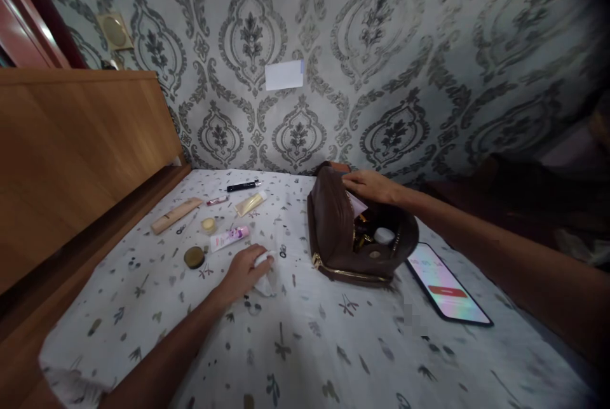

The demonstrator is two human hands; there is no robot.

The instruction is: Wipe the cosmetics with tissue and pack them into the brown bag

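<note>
A brown cosmetic bag [333, 221] stands unzipped, with several items inside, among them a round white-lidded container [384, 235] and something pale pink [357, 204]. My right hand [369, 185] reaches over to its upper rim; the fingers bend at the edge, and what they grip is partly hidden. To the left of the bag, my left hand [245, 272] closes around a crumpled white tissue [265, 279] resting on the sheet. Near that hand lie a white tube with a pink cap [229, 239] and a dark round jar [194, 258].
Farther back lie a beige tube [176, 215], a yellowish tube [250, 204], a small yellow pot [208, 225], a small reddish tube [217, 201] and a black pen-like item [243, 186]. A lit phone [448, 288] is right of the bag. A wooden board [86, 161] borders the left.
</note>
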